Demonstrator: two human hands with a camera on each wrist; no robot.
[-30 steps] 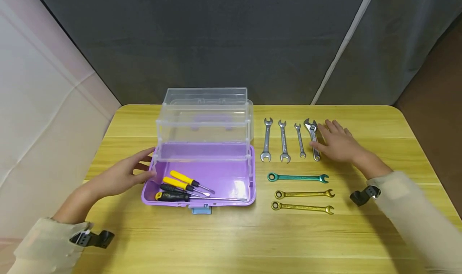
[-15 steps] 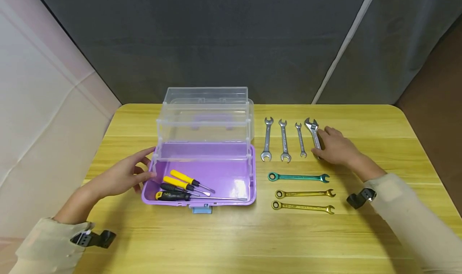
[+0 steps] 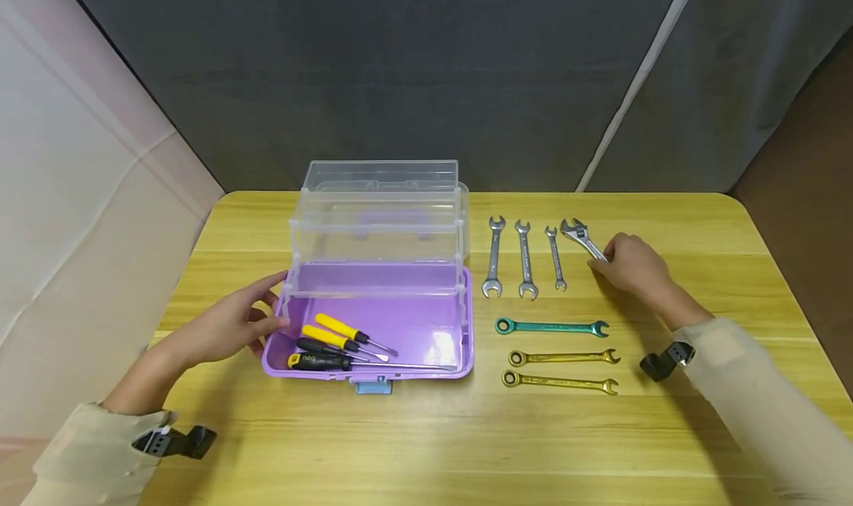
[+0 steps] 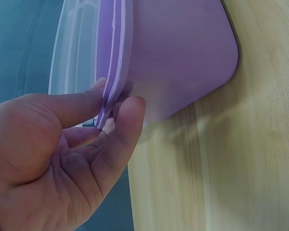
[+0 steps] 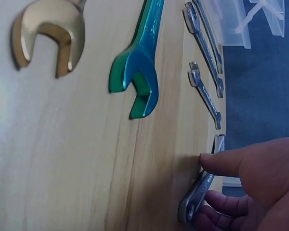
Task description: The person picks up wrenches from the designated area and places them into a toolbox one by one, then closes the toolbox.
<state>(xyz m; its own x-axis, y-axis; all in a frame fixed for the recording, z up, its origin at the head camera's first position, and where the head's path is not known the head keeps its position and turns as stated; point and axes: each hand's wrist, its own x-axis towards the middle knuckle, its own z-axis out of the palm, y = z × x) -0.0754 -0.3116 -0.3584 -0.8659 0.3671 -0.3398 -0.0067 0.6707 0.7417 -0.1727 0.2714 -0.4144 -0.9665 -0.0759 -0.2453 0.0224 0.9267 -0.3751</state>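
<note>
My right hand (image 3: 609, 261) grips the handle of a silver adjustable wrench (image 3: 578, 235) at the right end of a row of wrenches; the wrench lies slanted, head to the far left. In the right wrist view the thumb and curled fingers of the right hand (image 5: 216, 185) hold the adjustable wrench's handle (image 5: 196, 196) just above the table. My left hand (image 3: 233, 321) is at the left side of an open purple toolbox (image 3: 440, 321). In the left wrist view its thumb (image 4: 82, 98) and a finger (image 4: 130, 115) pinch the toolbox's rim (image 4: 113, 57).
Clear tiered trays (image 3: 376, 224) stand raised over the toolbox base, which holds several screwdrivers (image 3: 340, 332). Three silver open-end wrenches (image 3: 524, 260) lie right of the box. Nearer me lie a green wrench (image 3: 549, 327) and two gold ones (image 3: 563, 357). The wooden table (image 3: 426, 439) has rounded corners.
My right hand went from lying flat beside the adjustable wrench to gripping its handle, and the handle end swung right. The left hand stayed on the toolbox.
</note>
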